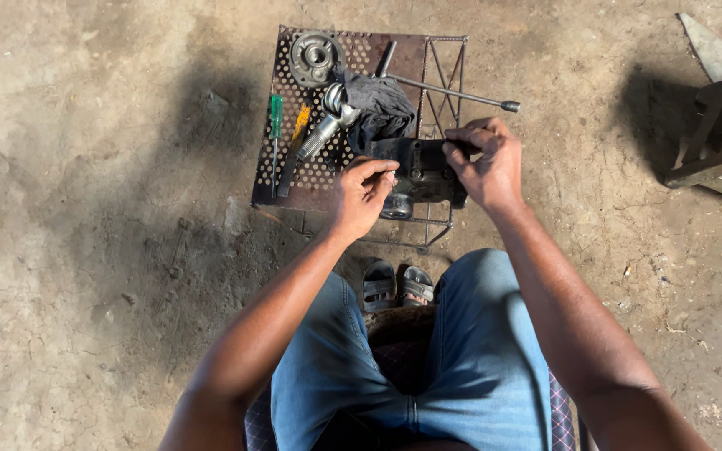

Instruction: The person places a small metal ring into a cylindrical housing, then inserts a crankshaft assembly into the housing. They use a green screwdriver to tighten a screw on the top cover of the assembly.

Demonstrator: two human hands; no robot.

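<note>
The dark metal housing (418, 169) sat at the near right corner of the perforated metal stand (294, 179), and both hands were on it. The right hand (485, 163) was clamped over its far right edge, fingers curled tight around the casting. The left hand (363, 194) came in from the left with fingertips pinched narrow against the near face; whether anything small sat between them could not be told. Just beyond the housing lay a crumpled dark rag (380, 107), and a long steel rod (449, 90) angled off to the right past it. Further left on the stand were a silvery shaft piece (327, 125), a yellow-handled screwdriver (297, 138), a green-handled screwdriver (276, 125), and at the far corner a round flanged part (315, 57). A wooden frame (716, 142) stood well apart on the right. The risk, as it looked: the housing sat right at the stand's edge, over sandalled feet (397, 286), so a slip of that right-hand grip could tip it off, and any small part could drop into the dusty ground (94, 234).
</note>
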